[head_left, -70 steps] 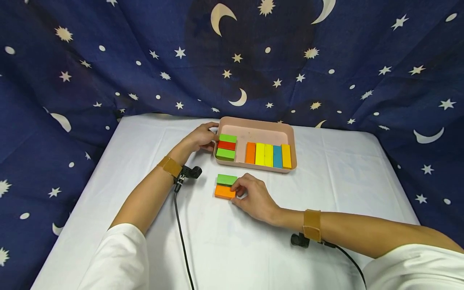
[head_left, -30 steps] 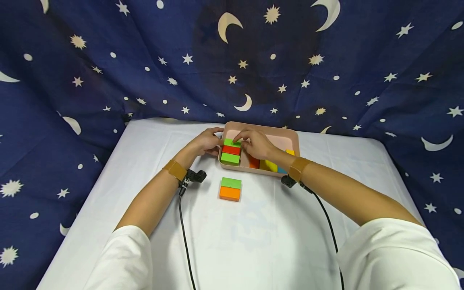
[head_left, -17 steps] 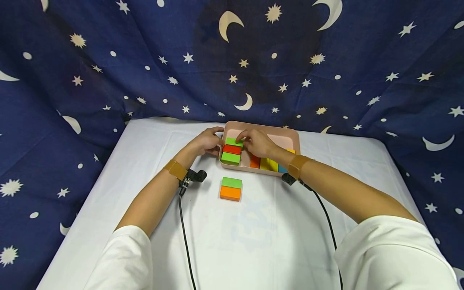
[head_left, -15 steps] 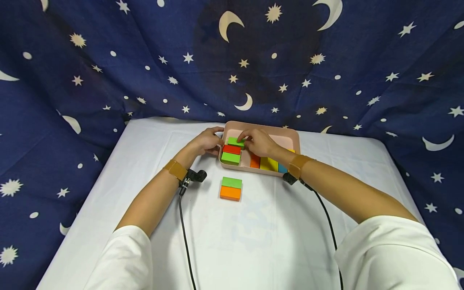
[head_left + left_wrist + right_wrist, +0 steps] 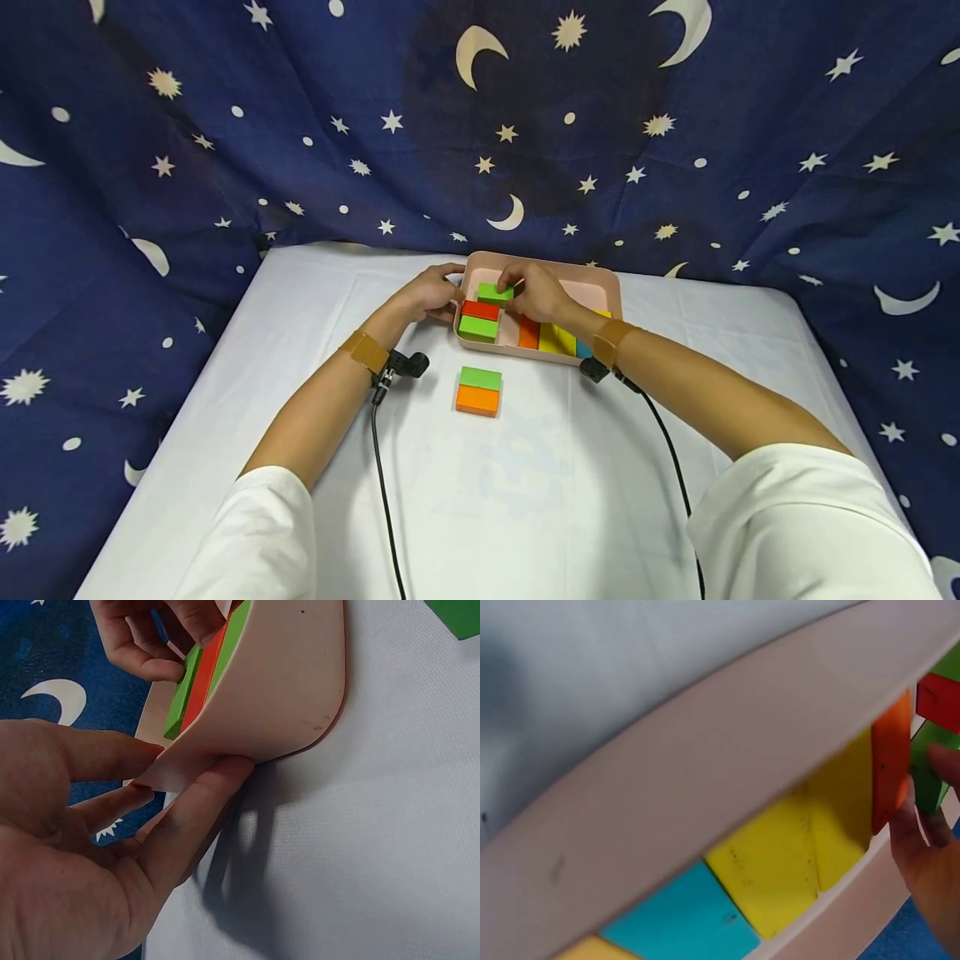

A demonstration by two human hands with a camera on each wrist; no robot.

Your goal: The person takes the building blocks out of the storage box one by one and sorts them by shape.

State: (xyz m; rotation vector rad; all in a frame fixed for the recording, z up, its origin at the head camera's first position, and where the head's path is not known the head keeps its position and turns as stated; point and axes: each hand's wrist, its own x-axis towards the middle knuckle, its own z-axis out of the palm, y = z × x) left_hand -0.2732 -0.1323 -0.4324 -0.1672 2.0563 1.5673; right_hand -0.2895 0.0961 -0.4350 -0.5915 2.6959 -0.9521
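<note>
Head view: green block (image 5: pixel 492 293) pinched by right hand (image 5: pixel 538 292); tray (image 5: pixel 588 291) touched by left hand (image 5: pixel 427 292), fingers parted; level hold advised, red block (image 5: pixel 480 311) avoided.

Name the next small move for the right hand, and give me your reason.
Probably lift the far green block up out of the tray: the right hand pinches it between thumb and finger, it sits offset from the red block, and the left hand touches the tray's outer side, which may help keep it steady.
</note>
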